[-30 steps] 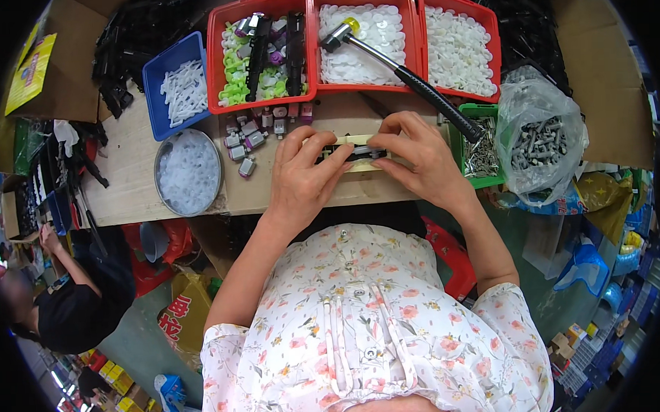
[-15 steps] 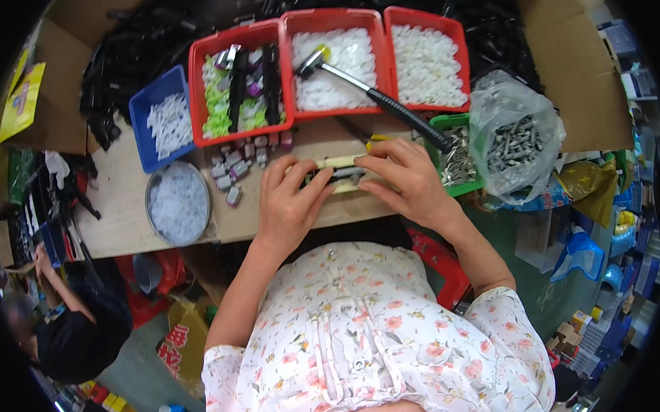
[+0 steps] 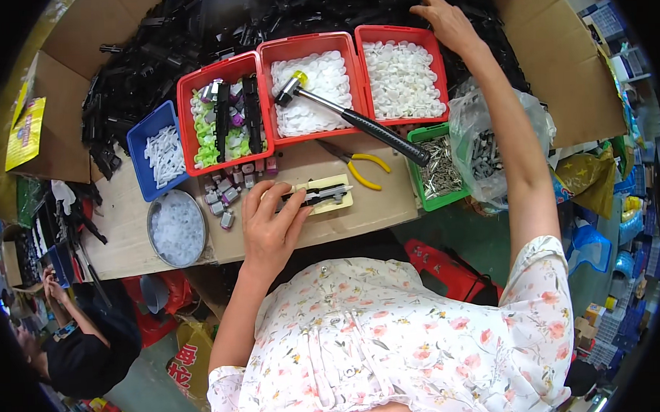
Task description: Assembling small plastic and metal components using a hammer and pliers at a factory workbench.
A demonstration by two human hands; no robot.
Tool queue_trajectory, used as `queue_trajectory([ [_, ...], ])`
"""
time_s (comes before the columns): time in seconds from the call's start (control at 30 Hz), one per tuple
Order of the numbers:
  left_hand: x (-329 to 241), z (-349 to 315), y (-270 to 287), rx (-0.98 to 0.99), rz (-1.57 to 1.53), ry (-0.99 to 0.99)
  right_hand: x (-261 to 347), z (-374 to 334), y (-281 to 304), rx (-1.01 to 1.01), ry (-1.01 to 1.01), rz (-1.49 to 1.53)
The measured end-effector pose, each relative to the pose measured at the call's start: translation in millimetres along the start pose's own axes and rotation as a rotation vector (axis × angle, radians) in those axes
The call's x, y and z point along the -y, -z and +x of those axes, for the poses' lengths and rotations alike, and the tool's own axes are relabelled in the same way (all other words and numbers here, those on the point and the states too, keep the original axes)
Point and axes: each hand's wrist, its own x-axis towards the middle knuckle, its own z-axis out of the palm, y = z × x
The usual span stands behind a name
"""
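A cream block (image 3: 348, 200) lies on the bench in front of me, with a black plastic part (image 3: 317, 198) and a thin silvery-grey strip set in it. My left hand (image 3: 269, 223) is closed on the left end of the black part, its fingertips hiding that end. At the far right my right hand (image 3: 451, 27) is stretched out over a big heap of black plastic parts (image 3: 309, 10), fingers extended and nothing visible in them. Just behind the block lie pliers with yellow handles (image 3: 365, 172).
Three red bins (image 3: 309, 38) hold white discs and green, purple and black pieces; a hammer (image 3: 386, 135) rests across two. A blue bin (image 3: 135, 151), round bowl (image 3: 152, 234), green tray (image 3: 446, 200) and plastic bag (image 3: 530, 119) flank them. Someone sits at far left (image 3: 95, 352).
My right hand has let go of the cream block and reached far forward to the black heap. My left hand stays at the block, which now shows more fully, as do the pliers.
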Motion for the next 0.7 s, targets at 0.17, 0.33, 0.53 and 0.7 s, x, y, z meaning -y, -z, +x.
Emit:
queue_trajectory([
  [0.17,1,3,4,-0.021,0.028,0.015,-35,8,-30,-0.118,0.198,-0.135],
  [0.33,3,3,12,-0.08,-0.025,0.057,23,18,67,-0.446,-0.164,0.414],
  [0.53,-3,23,22,-0.144,-0.828,0.534,168,-27,164,-0.297,-0.363,1.342],
  [0.7,-13,39,29,-0.174,-1.732,0.671,250,-60,182,0.005,-0.469,1.876],
])
